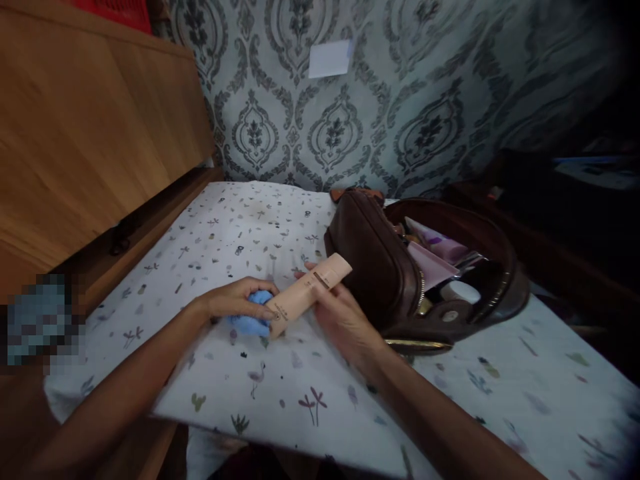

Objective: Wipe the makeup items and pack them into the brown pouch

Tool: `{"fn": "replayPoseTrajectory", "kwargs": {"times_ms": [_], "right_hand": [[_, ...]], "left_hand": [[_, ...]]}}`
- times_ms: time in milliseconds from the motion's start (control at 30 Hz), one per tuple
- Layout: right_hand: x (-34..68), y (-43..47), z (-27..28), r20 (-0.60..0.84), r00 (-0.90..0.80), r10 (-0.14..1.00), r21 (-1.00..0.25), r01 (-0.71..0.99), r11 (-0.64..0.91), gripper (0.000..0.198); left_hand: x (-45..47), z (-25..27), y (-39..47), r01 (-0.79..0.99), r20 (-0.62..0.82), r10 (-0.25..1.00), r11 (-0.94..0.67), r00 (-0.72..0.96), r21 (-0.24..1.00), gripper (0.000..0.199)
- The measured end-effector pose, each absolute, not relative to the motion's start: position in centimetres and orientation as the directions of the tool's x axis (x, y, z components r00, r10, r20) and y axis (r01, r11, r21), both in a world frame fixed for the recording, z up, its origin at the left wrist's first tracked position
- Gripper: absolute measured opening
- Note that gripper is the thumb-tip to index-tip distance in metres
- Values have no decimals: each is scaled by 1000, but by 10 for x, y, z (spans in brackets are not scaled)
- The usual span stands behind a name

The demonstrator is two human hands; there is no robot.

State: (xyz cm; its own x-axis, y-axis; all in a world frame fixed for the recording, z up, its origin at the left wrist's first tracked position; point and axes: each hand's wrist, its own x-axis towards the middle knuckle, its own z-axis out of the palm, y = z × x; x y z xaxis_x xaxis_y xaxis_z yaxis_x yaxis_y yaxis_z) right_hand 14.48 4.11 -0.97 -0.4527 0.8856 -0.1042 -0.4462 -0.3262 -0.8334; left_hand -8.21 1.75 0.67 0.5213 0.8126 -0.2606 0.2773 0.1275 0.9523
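Note:
A beige cosmetic tube with small dark print lies slantwise between my hands, above the patterned cloth. My right hand is closed around its upper right part, thumb on the near side. In my left hand is a crumpled blue cloth, pressed against the tube's lower left end. Just right of the tube stands a dark brown leather bag, unzipped and wide open. Inside the bag are a pink tube, a purple and white tube and a round white lid.
White fabric printed with plants and flamingos covers the surface under my hands. A wooden cabinet borders it at left. Behind rises a wall with damask wallpaper bearing a white card. Dark items sit at far right.

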Motion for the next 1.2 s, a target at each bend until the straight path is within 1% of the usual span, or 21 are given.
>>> {"fn": "replayPoseTrajectory", "kwargs": {"times_ms": [100, 200, 300, 433, 533, 667, 833, 1100, 1200], "right_hand": [[146, 50, -12, -103, -370, 923, -858, -437, -270, 65], [146, 53, -14, -78, -316, 945, -885, -416, -212, 53], [145, 50, -13, -54, -286, 957, -895, -410, -174, 44], [145, 45, -10, -43, -296, 954, -901, -400, -165, 41], [145, 43, -8, -50, -338, 940, -910, -371, -182, 41], [144, 44, -8, -95, -366, 926, -909, -348, -231, 46], [143, 46, -13, -158, -349, 924, -891, -353, -286, 49], [142, 43, -16, -129, -300, 945, -909, -345, -234, 42], [141, 44, -16, -123, -297, 947, -915, -334, -224, 42]], "left_hand": [[-92, 11, 20, 285, -279, 829, 152, 485, 946, 39], [-99, 13, 22, 284, -278, 844, 157, 458, 946, 43], [-105, 13, 23, 262, -252, 868, 148, 428, 954, 42], [-117, 12, 25, 265, -240, 897, 146, 370, 953, 38], [-129, 10, 27, 236, -222, 921, 150, 320, 960, 37], [-141, 5, 30, 196, -203, 940, 152, 275, 969, 41], [-146, -1, 32, 200, -195, 946, 145, 259, 969, 43], [-143, 4, 29, 173, -162, 956, 121, 245, 977, 39], [-143, 4, 28, 155, -161, 958, 126, 239, 980, 36]]}}
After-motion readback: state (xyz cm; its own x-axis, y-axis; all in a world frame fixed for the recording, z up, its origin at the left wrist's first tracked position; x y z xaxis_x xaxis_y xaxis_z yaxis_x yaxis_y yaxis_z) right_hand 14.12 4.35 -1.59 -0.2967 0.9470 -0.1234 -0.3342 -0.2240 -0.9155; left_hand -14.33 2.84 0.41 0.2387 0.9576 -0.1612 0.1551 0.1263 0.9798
